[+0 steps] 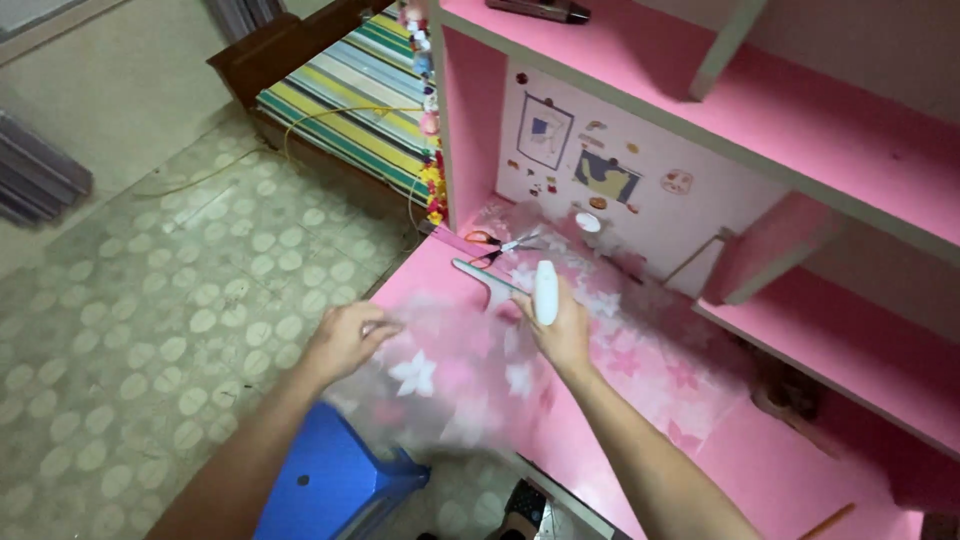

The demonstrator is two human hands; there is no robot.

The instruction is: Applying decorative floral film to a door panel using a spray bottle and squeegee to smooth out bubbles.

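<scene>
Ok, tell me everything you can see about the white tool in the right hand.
The white tool has a rounded white handle standing upright out of the right hand, with a flat grey blade reaching left across the pink desk. It looks like plastic, squeegee-like. The blade lies near the edge of the translucent flowered sheet, just in front of orange-handled scissors.
</scene>
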